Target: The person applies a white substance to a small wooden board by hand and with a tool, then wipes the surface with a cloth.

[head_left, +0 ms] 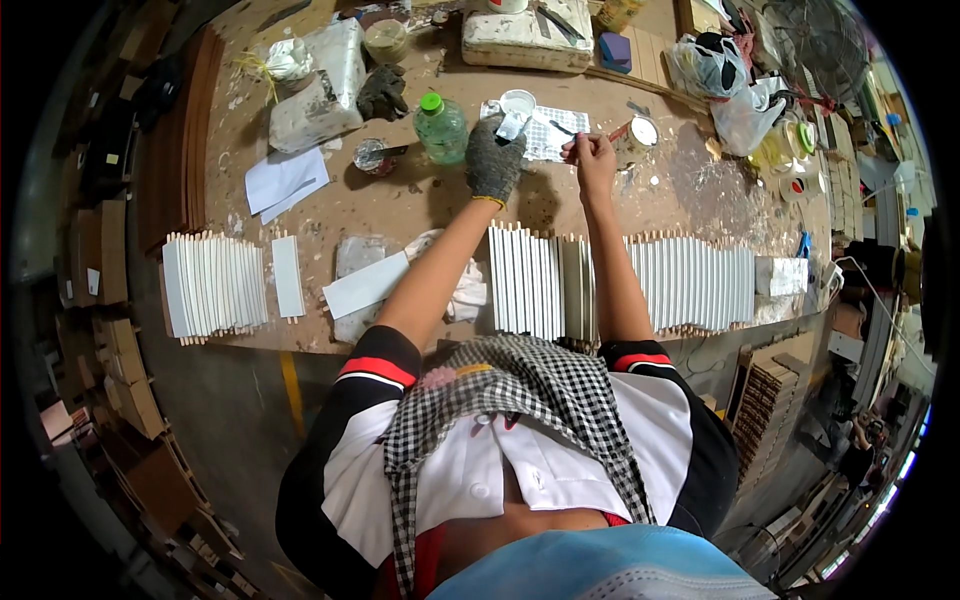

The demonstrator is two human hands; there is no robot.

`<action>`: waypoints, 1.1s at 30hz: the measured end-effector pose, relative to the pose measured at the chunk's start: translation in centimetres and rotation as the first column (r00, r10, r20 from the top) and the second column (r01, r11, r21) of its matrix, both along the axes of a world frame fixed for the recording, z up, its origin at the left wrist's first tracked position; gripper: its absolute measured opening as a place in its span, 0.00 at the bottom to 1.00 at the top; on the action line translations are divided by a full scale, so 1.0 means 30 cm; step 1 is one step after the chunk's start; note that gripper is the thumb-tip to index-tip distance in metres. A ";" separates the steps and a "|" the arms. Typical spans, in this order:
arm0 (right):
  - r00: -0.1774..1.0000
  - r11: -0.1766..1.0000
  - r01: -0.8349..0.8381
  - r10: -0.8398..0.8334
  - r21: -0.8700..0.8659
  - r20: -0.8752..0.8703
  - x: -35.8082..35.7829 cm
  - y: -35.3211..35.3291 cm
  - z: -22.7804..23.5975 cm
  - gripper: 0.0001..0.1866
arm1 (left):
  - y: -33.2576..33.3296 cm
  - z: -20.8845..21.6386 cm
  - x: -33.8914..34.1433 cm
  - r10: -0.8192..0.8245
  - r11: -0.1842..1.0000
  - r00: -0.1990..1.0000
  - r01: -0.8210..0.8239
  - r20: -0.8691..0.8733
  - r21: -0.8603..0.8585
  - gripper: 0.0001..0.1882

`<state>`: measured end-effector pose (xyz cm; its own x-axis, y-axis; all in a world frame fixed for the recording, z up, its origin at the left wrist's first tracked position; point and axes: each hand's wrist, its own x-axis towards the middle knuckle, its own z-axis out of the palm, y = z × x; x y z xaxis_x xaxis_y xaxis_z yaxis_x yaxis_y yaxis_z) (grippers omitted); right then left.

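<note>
My left hand [495, 160], in a dark grey knitted glove, reaches to the far middle of the table. Its fingers are closed on a small whitish piece [511, 126], whose kind I cannot make out. Just beyond it stands a white tub [518, 102]. My bare right hand [594, 164] pinches a thin dark tool [562, 128] over a sheet with a small grey-and-white pattern [545, 146]. To the left of my gloved hand is a green-capped clear bottle [441, 130]. An open tin of white stuff [642, 130] sits right of my right hand.
White slats with wooden pegs stand in rows [690, 283] along the near edge, under my forearms, and at the left [215, 285]. A loose white board [366, 285] lies between. Farther off are a dark glove [382, 92], plastic bags [745, 112] and a fan [822, 45].
</note>
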<state>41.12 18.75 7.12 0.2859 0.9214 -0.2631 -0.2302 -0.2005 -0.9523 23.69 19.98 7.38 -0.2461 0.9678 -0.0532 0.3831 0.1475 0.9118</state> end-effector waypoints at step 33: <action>0.184 0.998 -0.044 0.043 -0.036 0.982 0.313 0.141 0.074 0.38 | -0.591 0.255 -0.299 -0.060 0.990 0.996 0.069 0.070 -0.123 0.20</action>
